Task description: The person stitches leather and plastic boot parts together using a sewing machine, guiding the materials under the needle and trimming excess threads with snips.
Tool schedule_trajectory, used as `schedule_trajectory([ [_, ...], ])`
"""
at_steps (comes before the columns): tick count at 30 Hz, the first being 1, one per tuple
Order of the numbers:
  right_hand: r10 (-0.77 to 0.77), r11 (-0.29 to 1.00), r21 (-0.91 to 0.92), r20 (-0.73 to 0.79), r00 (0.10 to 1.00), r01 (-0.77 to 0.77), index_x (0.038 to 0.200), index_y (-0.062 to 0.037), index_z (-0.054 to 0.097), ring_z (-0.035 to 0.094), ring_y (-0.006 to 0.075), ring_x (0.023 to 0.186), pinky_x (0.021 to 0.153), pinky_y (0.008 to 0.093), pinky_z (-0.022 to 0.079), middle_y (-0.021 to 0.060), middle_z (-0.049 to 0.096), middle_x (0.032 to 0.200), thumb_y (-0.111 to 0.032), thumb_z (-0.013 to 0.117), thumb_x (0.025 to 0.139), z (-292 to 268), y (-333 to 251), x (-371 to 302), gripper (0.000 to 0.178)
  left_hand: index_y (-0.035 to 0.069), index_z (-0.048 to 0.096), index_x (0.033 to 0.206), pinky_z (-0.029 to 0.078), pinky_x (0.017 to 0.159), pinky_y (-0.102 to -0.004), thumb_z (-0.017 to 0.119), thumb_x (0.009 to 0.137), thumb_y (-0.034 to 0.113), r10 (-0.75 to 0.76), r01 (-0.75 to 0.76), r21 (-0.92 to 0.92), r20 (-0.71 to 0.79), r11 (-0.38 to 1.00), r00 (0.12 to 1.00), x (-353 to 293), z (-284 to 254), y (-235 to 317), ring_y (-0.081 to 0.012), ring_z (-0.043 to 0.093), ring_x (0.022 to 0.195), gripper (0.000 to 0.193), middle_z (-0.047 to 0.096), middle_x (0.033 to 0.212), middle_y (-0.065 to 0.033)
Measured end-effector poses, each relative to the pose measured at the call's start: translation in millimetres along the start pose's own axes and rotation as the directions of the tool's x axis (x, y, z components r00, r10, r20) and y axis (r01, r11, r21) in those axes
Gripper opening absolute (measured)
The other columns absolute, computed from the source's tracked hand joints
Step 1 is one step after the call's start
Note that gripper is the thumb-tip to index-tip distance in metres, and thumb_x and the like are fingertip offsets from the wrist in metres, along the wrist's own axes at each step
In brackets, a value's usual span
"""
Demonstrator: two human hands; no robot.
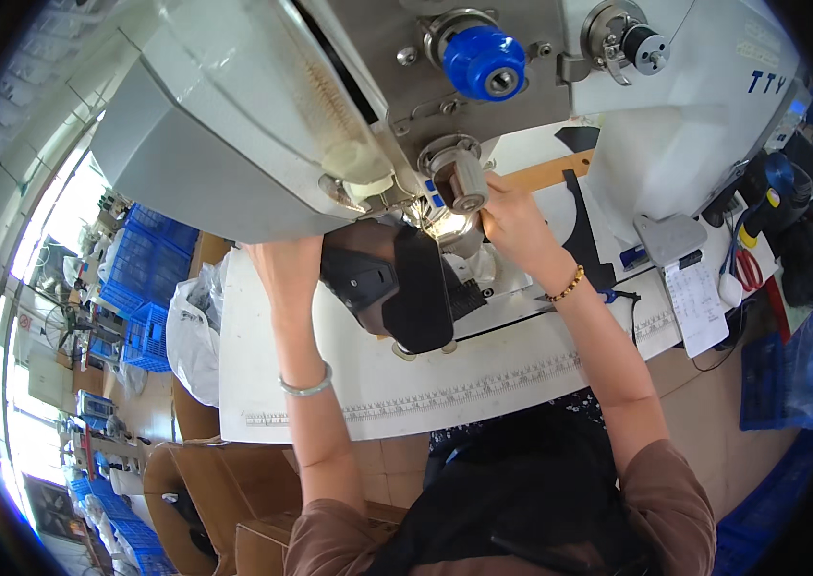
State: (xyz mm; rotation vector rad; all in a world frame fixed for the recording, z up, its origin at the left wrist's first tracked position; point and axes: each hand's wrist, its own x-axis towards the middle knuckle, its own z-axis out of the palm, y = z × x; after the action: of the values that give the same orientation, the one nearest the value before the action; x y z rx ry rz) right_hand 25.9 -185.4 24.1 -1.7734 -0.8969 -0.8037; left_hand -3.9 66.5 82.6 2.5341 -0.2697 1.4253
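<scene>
A black, stiff-looking piece with a raised panel [416, 298] lies under the lit needle area of a sewing machine [224, 182]. My left hand [285, 261] is at the left edge of this black piece, its fingers hidden behind the machine's grey cover. To the right of the needle, my right hand [520, 230] is up close to a metal cylinder [469, 182] on the machine. Its fingers are curled in, and their tips are partly out of sight behind that cylinder. What they grip, if anything, does not show.
A ruler strip [425, 397] runs along the white table's near edge. Right of my hand lie a curved black strip [579, 230], blue-handled snips [610, 296], a paper slip [696, 312] and red-handled scissors [748, 271]. A plastic bag [193, 336] and a cardboard box [248, 485] stand left.
</scene>
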Motion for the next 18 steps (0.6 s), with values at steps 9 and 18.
schedule_trajectory([
  [9,0.059,0.997,0.050,-0.031,0.998,-0.058,0.101,-0.0033,0.059,0.059,0.0275,0.079,0.066,0.0322,0.047,0.0098,0.059,0.095,0.003,0.055,0.080,-3.0,0.7,-4.0,0.022,0.003,0.054,0.116,0.024,0.101,-0.0472,0.073,0.068,0.018,-0.200,0.212,0.097,-0.119,0.972,0.972,-18.1,-20.5,51.9,-0.0367,0.033,0.119,0.054,0.039,0.123,-0.0211],
  [18,0.076,0.995,0.073,-0.064,0.995,-0.071,0.098,-0.0021,0.059,0.058,0.0265,0.077,0.067,0.0304,0.046,0.0107,0.058,0.089,0.004,0.056,0.081,0.6,-1.1,-6.0,0.019,0.003,0.051,0.116,0.028,0.096,-0.0499,0.076,0.062,0.013,-0.227,0.239,0.079,-0.138,0.968,0.964,-20.1,-22.4,58.5,-0.0402,0.031,0.117,0.060,0.032,0.125,-0.0250],
])
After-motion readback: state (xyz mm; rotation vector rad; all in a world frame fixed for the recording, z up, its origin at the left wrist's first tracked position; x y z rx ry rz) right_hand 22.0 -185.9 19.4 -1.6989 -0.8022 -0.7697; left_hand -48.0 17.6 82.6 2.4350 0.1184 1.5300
